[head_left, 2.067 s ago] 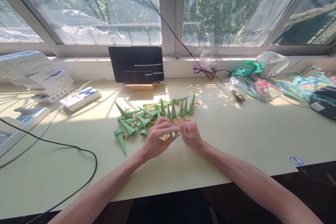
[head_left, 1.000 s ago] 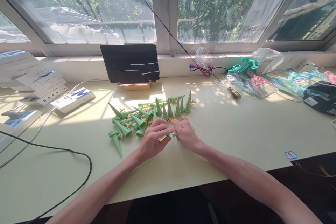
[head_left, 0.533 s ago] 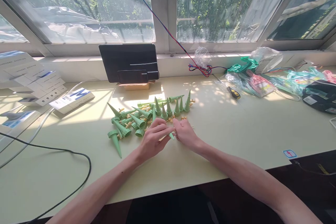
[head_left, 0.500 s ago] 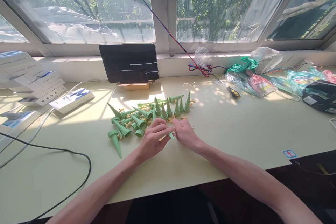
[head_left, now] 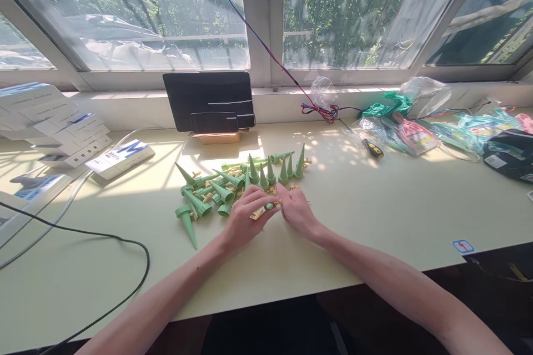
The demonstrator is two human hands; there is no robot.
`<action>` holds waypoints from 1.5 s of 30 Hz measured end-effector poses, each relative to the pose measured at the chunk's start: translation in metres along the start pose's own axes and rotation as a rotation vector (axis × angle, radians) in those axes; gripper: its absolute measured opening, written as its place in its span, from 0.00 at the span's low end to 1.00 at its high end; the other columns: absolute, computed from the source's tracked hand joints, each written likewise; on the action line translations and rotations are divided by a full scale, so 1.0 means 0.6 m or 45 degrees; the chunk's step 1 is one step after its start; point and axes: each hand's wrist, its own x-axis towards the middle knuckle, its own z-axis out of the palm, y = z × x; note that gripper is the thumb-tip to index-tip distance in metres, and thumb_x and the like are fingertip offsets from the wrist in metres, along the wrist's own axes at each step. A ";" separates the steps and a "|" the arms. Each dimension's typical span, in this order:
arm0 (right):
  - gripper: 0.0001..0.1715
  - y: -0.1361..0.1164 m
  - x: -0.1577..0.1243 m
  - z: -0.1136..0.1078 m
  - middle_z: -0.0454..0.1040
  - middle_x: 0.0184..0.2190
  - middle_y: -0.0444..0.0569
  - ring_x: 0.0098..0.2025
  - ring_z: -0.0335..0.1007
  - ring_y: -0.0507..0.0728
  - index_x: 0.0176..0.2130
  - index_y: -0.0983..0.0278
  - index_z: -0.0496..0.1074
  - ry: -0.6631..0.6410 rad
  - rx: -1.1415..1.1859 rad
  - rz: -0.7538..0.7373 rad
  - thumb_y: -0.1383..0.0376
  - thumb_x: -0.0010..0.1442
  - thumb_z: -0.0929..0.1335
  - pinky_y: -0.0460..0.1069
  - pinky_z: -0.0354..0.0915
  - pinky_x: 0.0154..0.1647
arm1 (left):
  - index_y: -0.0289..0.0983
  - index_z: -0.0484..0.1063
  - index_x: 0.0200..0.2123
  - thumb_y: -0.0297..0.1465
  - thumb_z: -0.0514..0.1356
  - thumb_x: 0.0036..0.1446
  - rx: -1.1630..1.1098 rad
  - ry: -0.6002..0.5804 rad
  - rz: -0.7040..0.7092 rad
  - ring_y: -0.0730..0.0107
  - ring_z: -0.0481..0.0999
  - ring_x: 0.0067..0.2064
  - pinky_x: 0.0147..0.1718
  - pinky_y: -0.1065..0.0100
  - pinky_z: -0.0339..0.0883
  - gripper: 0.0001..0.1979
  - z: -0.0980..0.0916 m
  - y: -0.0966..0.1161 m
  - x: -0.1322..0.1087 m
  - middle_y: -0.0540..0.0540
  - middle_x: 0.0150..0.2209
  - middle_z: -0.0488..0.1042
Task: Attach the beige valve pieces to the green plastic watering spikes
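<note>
Both my hands meet just in front of a heap of green plastic cones (head_left: 225,184) on the pale table (head_left: 375,211). My left hand (head_left: 245,219) has its fingers curled around a small green cone with a tan stub (head_left: 266,208). My right hand (head_left: 296,212) pinches the same piece from the right. Several cones stand upright (head_left: 287,166) behind my hands, others lie on their sides, and one lies apart (head_left: 187,224) at the left. Small tan pegs are scattered among them.
A dark tablet (head_left: 209,101) leans on a stand at the window sill. White boxes (head_left: 62,127) and a black cable (head_left: 125,244) lie at the left. A screwdriver (head_left: 372,148), plastic bags (head_left: 416,122) and red-blue wires (head_left: 320,111) lie at the right.
My hands have stayed together at the heap. The green piece between my fingers has turned a little. The view has shifted slightly.
</note>
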 end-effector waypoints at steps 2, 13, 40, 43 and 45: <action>0.35 -0.004 -0.002 -0.001 0.44 0.11 0.39 0.16 0.40 0.48 0.15 0.60 0.44 0.036 -0.037 -0.043 0.49 0.67 0.58 0.47 0.42 0.17 | 0.40 0.76 0.45 0.27 0.64 0.59 -0.003 0.006 -0.002 0.67 0.71 0.36 0.34 0.65 0.72 0.10 0.000 0.000 0.000 0.46 0.32 0.77; 0.34 -0.001 -0.001 -0.002 0.42 0.15 0.39 0.19 0.38 0.48 0.17 0.61 0.42 0.094 -0.153 -0.235 0.49 0.66 0.59 0.48 0.41 0.20 | 0.40 0.76 0.44 0.24 0.63 0.59 0.023 0.027 0.008 0.67 0.72 0.37 0.34 0.66 0.72 0.10 0.001 0.005 0.002 0.46 0.34 0.78; 0.34 0.004 -0.005 -0.001 0.40 0.15 0.39 0.19 0.37 0.48 0.18 0.61 0.41 0.073 -0.128 -0.291 0.50 0.68 0.58 0.49 0.39 0.20 | 0.37 0.77 0.39 0.25 0.61 0.60 -0.035 -0.015 -0.152 0.75 0.73 0.29 0.27 0.74 0.67 0.05 0.002 0.012 -0.005 0.47 0.33 0.77; 0.33 0.005 -0.006 -0.001 0.42 0.16 0.39 0.20 0.39 0.48 0.18 0.61 0.43 0.044 -0.146 -0.347 0.50 0.68 0.59 0.48 0.40 0.21 | 0.37 0.76 0.38 0.25 0.62 0.60 -0.061 -0.003 -0.201 0.77 0.70 0.26 0.25 0.74 0.66 0.04 0.004 0.011 -0.005 0.47 0.31 0.76; 0.32 0.005 -0.006 -0.001 0.45 0.17 0.39 0.21 0.41 0.48 0.19 0.62 0.47 0.022 -0.156 -0.395 0.51 0.69 0.59 0.48 0.42 0.22 | 0.36 0.76 0.37 0.26 0.62 0.60 -0.083 0.015 -0.232 0.77 0.70 0.26 0.24 0.74 0.65 0.03 0.004 0.009 -0.005 0.47 0.31 0.75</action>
